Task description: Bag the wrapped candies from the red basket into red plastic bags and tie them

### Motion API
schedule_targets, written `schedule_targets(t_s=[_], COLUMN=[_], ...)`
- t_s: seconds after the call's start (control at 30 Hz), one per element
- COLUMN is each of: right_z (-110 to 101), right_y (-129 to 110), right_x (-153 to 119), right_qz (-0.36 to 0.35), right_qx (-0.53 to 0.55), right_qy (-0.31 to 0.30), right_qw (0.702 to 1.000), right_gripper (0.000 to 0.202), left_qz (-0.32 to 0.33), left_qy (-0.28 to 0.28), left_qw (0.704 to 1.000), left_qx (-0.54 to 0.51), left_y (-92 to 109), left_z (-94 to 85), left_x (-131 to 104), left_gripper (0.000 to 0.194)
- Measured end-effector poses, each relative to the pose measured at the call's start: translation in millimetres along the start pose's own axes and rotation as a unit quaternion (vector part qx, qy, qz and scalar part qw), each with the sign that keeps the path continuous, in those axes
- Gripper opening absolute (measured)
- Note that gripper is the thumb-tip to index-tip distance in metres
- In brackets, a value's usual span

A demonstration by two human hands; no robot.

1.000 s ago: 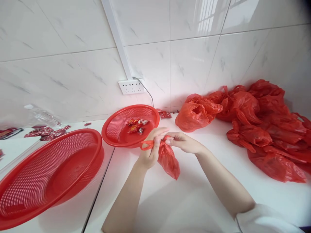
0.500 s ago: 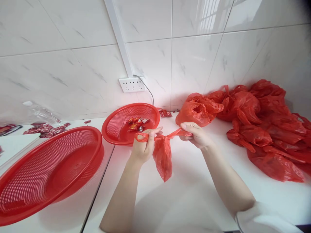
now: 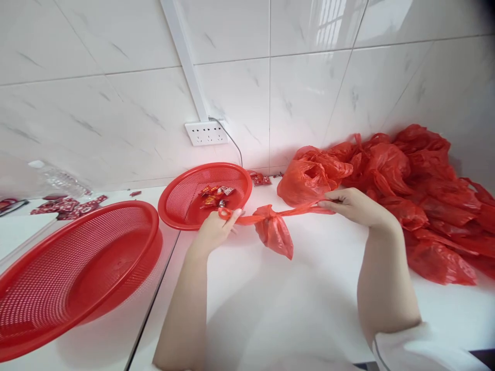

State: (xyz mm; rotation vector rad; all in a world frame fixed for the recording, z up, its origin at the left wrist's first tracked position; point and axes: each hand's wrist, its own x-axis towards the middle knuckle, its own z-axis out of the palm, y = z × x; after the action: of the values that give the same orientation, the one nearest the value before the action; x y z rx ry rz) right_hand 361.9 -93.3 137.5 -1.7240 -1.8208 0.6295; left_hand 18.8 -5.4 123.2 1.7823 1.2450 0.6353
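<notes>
A small red plastic bag [image 3: 275, 234] hangs between my hands above the white table, its handles stretched out to both sides and its neck gathered together. My left hand [image 3: 216, 226] is closed on one handle, with a loop of it showing above the thumb. The other handle is pinched between the thumb and fingers of my right hand [image 3: 350, 206]. Just behind my left hand stands a small red mesh basket [image 3: 176, 198] with several wrapped snack packets [image 3: 216, 196] in it. What the bag holds cannot be made out.
A larger red mesh basket [image 3: 42, 268] stands at the left. Several filled red plastic bags [image 3: 390, 170] are heaped at the right against the tiled wall. Small red packets [image 3: 73, 206] and a clear plastic bottle [image 3: 60, 178] lie back left. A power strip [image 3: 207, 133] is on the wall.
My right hand has moved to the right, drawing its handle out longer, and my left hand has shifted slightly left. The bag has risen and tilted, its neck pulled tighter.
</notes>
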Motion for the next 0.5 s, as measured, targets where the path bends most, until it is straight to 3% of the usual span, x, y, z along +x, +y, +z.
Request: schedule_targets(t_s=[0.17, 0.3, 0.37, 0.5], right_z=[-4, 10, 38, 124], right_y=[5, -4, -16, -35], right_x=[-2, 8, 19, 37], right_qz=[0.112, 0.084, 0.038, -0.098], right_qx=[-0.089, -0.104, -0.077, 0.007], right_qy=[0.015, 0.074, 0.072, -0.005], right_qw=[0.990, 0.988, 0.994, 0.995], right_gripper=[0.031, 0.033, 0.044, 0.081], left_qz=[0.003, -0.014, -0.012, -0.009], left_qy=[-0.034, 0.010, 0.033, 0.067], left_qw=[0.997, 0.990, 0.983, 0.971], left_qx=[0.065, 0.137, 0.178, 0.231], left_y=[-7, -6, -3, 3], left_z=[10.1, 4.7, 1.2, -3.8], left_x=[9, 10, 7, 1], left_gripper=[0.037, 0.035, 0.035, 0.043])
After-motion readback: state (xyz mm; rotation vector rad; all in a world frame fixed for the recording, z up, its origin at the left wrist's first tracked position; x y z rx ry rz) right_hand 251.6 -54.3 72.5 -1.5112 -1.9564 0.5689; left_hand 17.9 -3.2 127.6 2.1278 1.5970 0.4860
